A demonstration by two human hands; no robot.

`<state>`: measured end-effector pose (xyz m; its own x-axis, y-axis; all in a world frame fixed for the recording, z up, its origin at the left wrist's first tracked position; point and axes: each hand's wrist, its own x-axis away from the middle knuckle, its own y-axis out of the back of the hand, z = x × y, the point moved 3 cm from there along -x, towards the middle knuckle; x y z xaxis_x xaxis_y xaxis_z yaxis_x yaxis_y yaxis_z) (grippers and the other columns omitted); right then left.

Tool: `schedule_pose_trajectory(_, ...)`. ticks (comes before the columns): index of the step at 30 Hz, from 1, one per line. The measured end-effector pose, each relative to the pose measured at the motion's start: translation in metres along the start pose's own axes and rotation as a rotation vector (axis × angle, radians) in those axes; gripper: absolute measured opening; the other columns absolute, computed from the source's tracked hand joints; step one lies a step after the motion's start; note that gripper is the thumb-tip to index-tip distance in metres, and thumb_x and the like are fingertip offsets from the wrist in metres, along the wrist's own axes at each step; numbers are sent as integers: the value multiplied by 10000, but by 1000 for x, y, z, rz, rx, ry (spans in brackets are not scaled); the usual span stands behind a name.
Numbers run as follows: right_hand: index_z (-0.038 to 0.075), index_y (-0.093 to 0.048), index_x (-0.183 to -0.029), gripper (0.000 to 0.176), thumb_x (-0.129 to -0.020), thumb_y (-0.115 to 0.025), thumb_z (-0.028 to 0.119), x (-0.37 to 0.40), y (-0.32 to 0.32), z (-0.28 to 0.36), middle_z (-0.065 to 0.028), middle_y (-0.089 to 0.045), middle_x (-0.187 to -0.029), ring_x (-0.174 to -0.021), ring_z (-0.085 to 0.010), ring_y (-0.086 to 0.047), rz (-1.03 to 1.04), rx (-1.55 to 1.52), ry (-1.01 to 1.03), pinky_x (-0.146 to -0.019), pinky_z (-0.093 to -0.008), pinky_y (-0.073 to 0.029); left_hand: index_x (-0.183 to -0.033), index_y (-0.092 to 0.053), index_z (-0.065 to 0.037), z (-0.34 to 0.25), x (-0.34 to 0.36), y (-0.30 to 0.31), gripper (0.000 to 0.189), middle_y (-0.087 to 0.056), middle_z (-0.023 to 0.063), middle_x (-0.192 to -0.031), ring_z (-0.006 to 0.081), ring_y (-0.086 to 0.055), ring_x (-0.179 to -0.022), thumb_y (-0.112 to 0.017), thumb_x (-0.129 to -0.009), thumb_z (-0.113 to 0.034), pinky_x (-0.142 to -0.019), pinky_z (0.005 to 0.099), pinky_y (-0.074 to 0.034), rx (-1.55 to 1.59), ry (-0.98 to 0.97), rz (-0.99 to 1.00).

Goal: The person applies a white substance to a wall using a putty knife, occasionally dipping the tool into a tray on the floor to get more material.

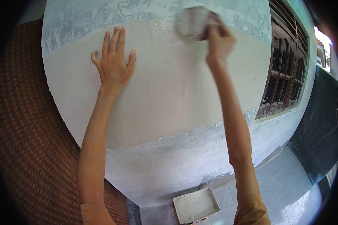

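Note:
My left hand [113, 63] lies against the wall [165, 90] with its fingers spread and nothing in it. Up at the right, my right hand [219, 43] grips a flat putty scraper [193, 23], both blurred by motion. The scraper's pale, smeared face has a dark reddish edge near my fingers. It overlaps the upper border of a smooth cream band of filler, close to a rough ridge of thicker filler [162, 28]. Bluish-white patchy wall shows above and below that band.
A rectangular tray [175, 210] of pale, wet filler stands on the tiled floor [266, 187] below. At the right is a brown wooden window [285, 71], with a dark sheet [317, 123] beyond it. Brown woven matting [26, 123] borders the wall's left edge.

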<state>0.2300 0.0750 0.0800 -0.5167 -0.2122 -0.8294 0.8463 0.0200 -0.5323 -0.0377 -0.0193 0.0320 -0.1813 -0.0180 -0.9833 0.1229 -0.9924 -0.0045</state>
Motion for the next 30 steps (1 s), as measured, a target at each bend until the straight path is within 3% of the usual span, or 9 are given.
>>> schedule_pose_trajectory(4,0,-675,-1186,362,-845,-677,121,35,-30,26,-162,-731,-875,-652,-164,-651,152,155,-66,-690,-302,-536,-1526,-305,-177,0,2,2,662,-280,13,-1588,233,-241,-1454,-524,-921,-334,-1030,600,-195,20,-6,4)
schedule_pose_trajectory(8,-8,-679,-1174,303,-889,-600,59,2,15,2,-144,-729,-871,-662,-147,-663,-143,-20,10,-587,-273,-532,-1515,-326,-173,-1,0,0,666,-307,14,-1576,227,-262,-1445,-531,-906,-345,-1009,598,-209,12,-4,-23)
schedule_pose_trajectory(12,-15,-665,-1194,327,-881,-610,61,17,-23,22,-135,-730,-904,-734,-152,-660,64,68,17,-653,-302,-536,-1506,-345,-164,0,1,-1,677,-325,18,-1567,228,-272,-1441,-541,-888,-359,-992,594,-219,17,-10,-38)
schedule_pose_trajectory(14,22,-654,-1237,372,-876,-687,105,28,-45,21,-51,-703,-867,-708,-82,-576,188,-14,-167,-687,-261,-509,-1506,-346,-163,0,1,-1,677,-325,20,-1567,229,-272,-1441,-540,-888,-357,-990,594,-220,15,-15,-34)
schedule_pose_trajectory(16,12,-671,-1204,342,-873,-687,95,16,-32,19,-67,-719,-865,-686,-82,-586,122,279,-2,-661,-258,-514,-1506,-346,-163,0,3,-1,676,-325,22,-1567,230,-272,-1441,-540,-887,-356,-987,594,-221,15,-27,-38)
schedule_pose_trajectory(19,21,-682,-1192,326,-870,-681,70,-2,3,32,-47,-702,-808,-631,-89,-597,-42,128,149,-600,-250,-519,-1504,-352,-162,-2,-1,-2,679,-322,17,-1569,229,-274,-1440,-548,-884,-355,-989,598,-223,40,-4,-53)
schedule_pose_trajectory(22,31,-686,-1193,336,-858,-691,65,6,-10,22,-27,-688,-787,-645,-82,-587,78,-119,28,-621,-245,-512,-1501,-358,-158,-4,2,-2,682,-319,17,-1571,232,-274,-1440,-553,-880,-360,-996,599,-219,47,9,-62)
schedule_pose_trajectory(28,-4,-691,-1156,303,-865,-694,82,5,-8,-1,-71,-717,-866,-705,-94,-616,29,340,78,-648,-264,-514,-1500,-359,-152,0,2,1,700,-317,15,-1573,235,-263,-1445,-560,-873,-388,-1005,595,-210,52,-2,-31)
schedule_pose_trajectory(30,-33,-659,-1184,286,-905,-630,23,-3,16,14,-101,-713,-881,-669,-124,-631,-68,-46,54,-606,-261,-542,-1500,-359,-155,-1,2,0,710,-315,11,-1574,226,-258,-1447,-574,-865,-389,-1004,598,-211,64,6,-23)
